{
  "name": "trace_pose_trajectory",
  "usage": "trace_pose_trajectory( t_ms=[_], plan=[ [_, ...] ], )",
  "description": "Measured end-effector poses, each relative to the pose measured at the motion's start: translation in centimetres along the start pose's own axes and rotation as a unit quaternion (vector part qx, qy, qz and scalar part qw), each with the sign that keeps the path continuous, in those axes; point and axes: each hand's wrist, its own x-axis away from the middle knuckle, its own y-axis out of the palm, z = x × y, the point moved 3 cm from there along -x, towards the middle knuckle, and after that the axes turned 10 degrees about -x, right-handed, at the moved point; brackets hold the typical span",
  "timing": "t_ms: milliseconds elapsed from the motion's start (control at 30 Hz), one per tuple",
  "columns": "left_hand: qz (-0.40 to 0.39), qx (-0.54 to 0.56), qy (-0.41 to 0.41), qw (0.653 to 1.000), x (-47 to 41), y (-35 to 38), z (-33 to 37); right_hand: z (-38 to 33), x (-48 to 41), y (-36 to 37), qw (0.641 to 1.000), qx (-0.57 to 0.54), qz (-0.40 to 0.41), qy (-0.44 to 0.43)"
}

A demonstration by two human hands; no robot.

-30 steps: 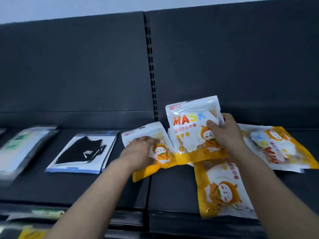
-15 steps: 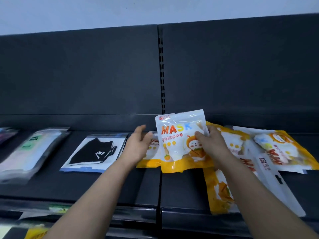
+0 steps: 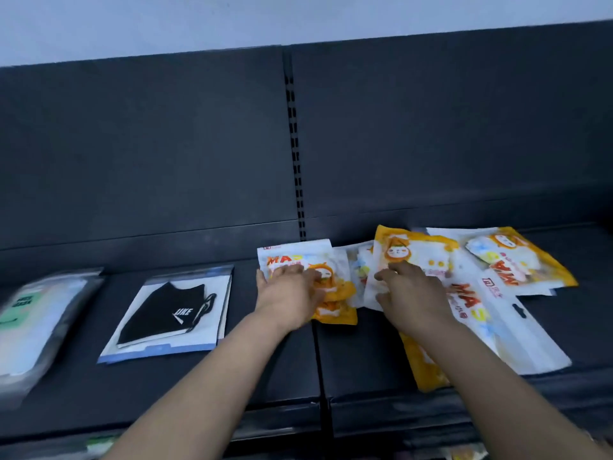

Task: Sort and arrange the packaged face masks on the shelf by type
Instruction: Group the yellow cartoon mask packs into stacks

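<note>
Head view: looks down on a dark shelf [image 3: 199, 386] with a dark back panel [image 3: 149, 154] and a slotted upright [image 3: 296, 154] at its middle.
Left hand [image 3: 292, 298]: palm down on the left orange-and-white mask pack [image 3: 295, 254], which lies flat on the shelf just left of the seam and reads "MAS".
Left fingers [image 3: 308, 277]: fairly straight and close together, lying flat on that pack.
Right hand [image 3: 413, 302]: rests on an upside-down orange pack [image 3: 418, 252] at the left of the heap.
Right fingers [image 3: 386, 273]: forefinger and thumb spread apart at the pack's white left edge; motion blur leaves it unclear whether they pinch or only press.
Heap right of seam: several overlapping orange-and-white packs, among them a long pack with a hang hole [image 3: 524, 336] lying diagonally, a far-right pack [image 3: 524, 260] against the back, and an orange pack [image 3: 428, 370] reaching the shelf's front edge.
Black mask pack [image 3: 172, 313]: flat, alone, left of the left hand and apart from it.
Clear pack with green label [image 3: 36, 320]: furthest left, blurred.
</note>
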Motion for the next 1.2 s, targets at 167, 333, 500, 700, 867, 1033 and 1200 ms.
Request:
trace_pose_trajectory(
  t_ms=[167,333,500,700,867,1033,1200],
  plan=[
    [-0.042,-0.026,0.005,0.999,-0.7,-0.2,0.6,1.6,1.6,1.8,0.996,0.031,-0.077,0.037],
    [0.041,-0.013,0.067,0.997,-0.8,-1.0,3.5,3.6,2.2,2.6,0.994,0.048,-0.083,0.057],
    [0.001,-0.085,0.132,0.988,-1.6,-0.5,7.8,6.0,1.6,2.5,0.994,0.036,-0.078,0.067],
    [-0.032,-0.105,0.101,0.989,-3.8,0.6,13.5,12.7,1.4,0.7,0.991,0.048,-0.073,0.096],
    [-0.021,-0.068,0.028,0.997,-6.1,0.4,17.7,18.6,0.8,-1.2,0.990,0.044,-0.074,0.115],
    [-0.051,-0.088,-0.036,0.994,-6.9,1.8,19.1,20.8,0.1,-2.8,0.995,0.014,-0.044,0.086],
    [-0.004,0.090,-0.001,0.996,-5.3,1.5,19.9,21.7,-1.1,-4.0,1.000,-0.015,0.007,0.026]
  ],
)
